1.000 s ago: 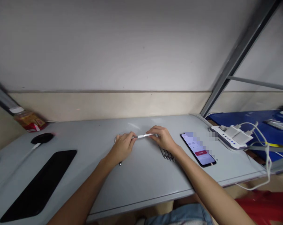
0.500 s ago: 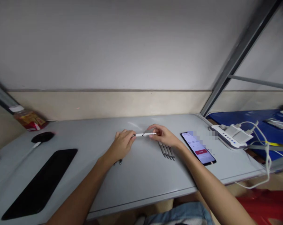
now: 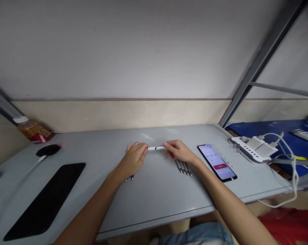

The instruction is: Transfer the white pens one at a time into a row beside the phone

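Note:
A white pen (image 3: 156, 148) with a dark band lies level between my two hands, above the grey desk (image 3: 154, 190). My left hand (image 3: 135, 157) pinches its left end, and my right hand (image 3: 178, 150) has fingers closed round its right end. Partly under my right hand, several grey pens (image 3: 183, 167) with shiny tips lie side by side. Two more pen tips (image 3: 129, 178) poke out from beneath my left hand and wrist; the rest of them is hidden.
To the right lie a phone (image 3: 217, 162) showing a timer and a white power strip (image 3: 253, 149) with plugs and cables. On the left are a black mat (image 3: 45, 200), a round black pad (image 3: 48, 150) with a cable and a bottle (image 3: 34, 131). A wall stands behind.
My right hand has shifted its grip, its fingers closing further over the right end of the white pen. My left hand keeps its hold, and the view has moved slightly.

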The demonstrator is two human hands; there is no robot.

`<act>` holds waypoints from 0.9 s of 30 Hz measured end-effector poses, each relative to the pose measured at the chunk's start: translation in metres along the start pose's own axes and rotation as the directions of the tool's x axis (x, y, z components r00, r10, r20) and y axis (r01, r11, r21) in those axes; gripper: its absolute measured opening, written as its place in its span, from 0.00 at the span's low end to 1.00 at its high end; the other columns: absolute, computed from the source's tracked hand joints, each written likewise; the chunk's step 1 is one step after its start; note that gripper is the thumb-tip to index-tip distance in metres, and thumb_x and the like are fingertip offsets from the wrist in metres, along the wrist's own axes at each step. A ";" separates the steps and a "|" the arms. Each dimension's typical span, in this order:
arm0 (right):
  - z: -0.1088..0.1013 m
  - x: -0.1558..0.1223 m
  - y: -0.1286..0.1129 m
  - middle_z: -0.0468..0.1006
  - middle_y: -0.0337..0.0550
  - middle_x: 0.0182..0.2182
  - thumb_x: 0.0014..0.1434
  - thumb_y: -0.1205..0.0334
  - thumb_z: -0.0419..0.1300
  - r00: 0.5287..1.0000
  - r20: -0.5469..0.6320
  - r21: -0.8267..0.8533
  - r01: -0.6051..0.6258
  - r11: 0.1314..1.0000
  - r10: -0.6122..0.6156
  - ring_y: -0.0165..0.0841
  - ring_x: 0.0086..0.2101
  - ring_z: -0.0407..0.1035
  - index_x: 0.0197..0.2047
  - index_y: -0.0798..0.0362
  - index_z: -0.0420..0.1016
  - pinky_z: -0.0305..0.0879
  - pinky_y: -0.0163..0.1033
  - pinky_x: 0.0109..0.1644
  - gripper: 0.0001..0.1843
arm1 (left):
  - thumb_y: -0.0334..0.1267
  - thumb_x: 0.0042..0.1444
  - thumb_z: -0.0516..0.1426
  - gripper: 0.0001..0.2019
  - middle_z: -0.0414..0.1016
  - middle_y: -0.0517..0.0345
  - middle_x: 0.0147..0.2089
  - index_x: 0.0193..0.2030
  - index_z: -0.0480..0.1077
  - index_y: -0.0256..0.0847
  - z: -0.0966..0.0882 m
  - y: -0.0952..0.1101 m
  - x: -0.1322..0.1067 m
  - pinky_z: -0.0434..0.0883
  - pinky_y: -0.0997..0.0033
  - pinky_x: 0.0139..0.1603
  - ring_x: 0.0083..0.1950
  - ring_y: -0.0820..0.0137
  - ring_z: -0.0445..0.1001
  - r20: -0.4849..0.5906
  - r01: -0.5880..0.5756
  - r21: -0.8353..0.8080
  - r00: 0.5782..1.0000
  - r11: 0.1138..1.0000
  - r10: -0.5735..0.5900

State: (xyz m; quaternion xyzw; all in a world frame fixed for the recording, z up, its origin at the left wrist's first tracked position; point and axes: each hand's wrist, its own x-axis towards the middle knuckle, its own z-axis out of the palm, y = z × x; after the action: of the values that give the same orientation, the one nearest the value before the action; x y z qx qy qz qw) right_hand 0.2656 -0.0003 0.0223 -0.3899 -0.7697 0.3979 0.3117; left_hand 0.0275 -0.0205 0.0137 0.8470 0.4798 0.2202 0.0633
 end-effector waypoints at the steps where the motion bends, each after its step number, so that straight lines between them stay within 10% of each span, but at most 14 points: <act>1: 0.000 0.000 0.000 0.66 0.34 0.20 0.60 0.49 0.56 1.000 -0.019 0.002 0.025 1.000 -0.025 0.26 0.22 0.60 0.39 0.55 0.72 0.56 0.32 0.28 0.17 | 0.41 0.67 0.40 0.14 0.71 0.60 0.39 0.40 0.64 0.44 0.000 0.000 0.000 0.56 0.63 0.45 0.43 0.66 0.64 0.000 0.005 0.005 1.000 1.000 -0.005; 6: 0.003 0.001 0.002 0.64 0.35 0.17 0.65 0.48 0.48 1.000 -0.008 -0.047 -0.015 0.999 0.015 0.27 0.20 0.59 0.32 0.56 0.72 0.56 0.33 0.27 0.21 | 0.42 0.67 0.39 0.15 0.70 0.59 0.37 0.39 0.64 0.43 -0.001 0.000 0.000 0.56 0.64 0.44 0.42 0.66 0.64 -0.004 0.008 0.006 1.000 1.000 -0.008; 11: 0.005 0.001 0.002 0.69 0.35 0.25 0.57 0.54 0.61 0.992 -0.045 -0.085 0.113 0.990 -0.118 0.28 0.25 0.61 0.47 0.52 0.70 0.56 0.33 0.30 0.17 | 0.41 0.67 0.40 0.15 0.70 0.58 0.37 0.40 0.64 0.43 -0.003 -0.001 0.000 0.56 0.63 0.44 0.42 0.66 0.64 0.003 0.013 0.018 1.000 1.000 -0.013; 16: 0.009 0.002 0.001 0.68 0.36 0.19 0.66 0.52 0.48 0.996 -0.050 -0.179 0.058 0.982 -0.068 0.28 0.22 0.60 0.34 0.54 0.73 0.54 0.33 0.29 0.19 | 0.40 0.67 0.40 0.15 0.70 0.58 0.37 0.39 0.65 0.43 -0.005 -0.002 0.000 0.57 0.63 0.45 0.42 0.66 0.64 0.019 0.016 0.010 1.000 1.000 -0.016; 21: 0.012 0.001 0.000 0.75 0.41 0.31 0.60 0.53 0.58 0.979 -0.091 -0.288 0.148 0.946 -0.181 0.30 0.28 0.65 0.49 0.50 0.72 0.55 0.33 0.32 0.16 | 0.40 0.66 0.41 0.14 0.68 0.58 0.34 0.38 0.65 0.42 -0.005 -0.007 0.001 0.60 0.64 0.45 0.40 0.66 0.65 0.026 0.023 0.000 0.999 1.000 -0.023; 27: 0.018 0.000 0.000 0.68 0.36 0.20 0.64 0.52 0.52 0.984 -0.065 -0.333 0.138 0.933 -0.169 0.27 0.22 0.56 0.36 0.53 0.76 0.48 0.33 0.29 0.17 | 0.29 0.61 0.43 0.12 0.67 0.59 0.30 0.32 0.63 0.42 -0.002 -0.015 0.001 0.60 0.66 0.42 0.36 0.67 0.65 0.001 0.007 0.022 1.000 1.000 -0.007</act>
State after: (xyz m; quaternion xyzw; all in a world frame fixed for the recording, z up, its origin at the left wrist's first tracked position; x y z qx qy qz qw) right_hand 0.2514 -0.0072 0.0140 -0.3930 -0.8377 0.2207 0.3082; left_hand 0.0146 -0.0121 0.0112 0.8460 0.4852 0.2142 0.0551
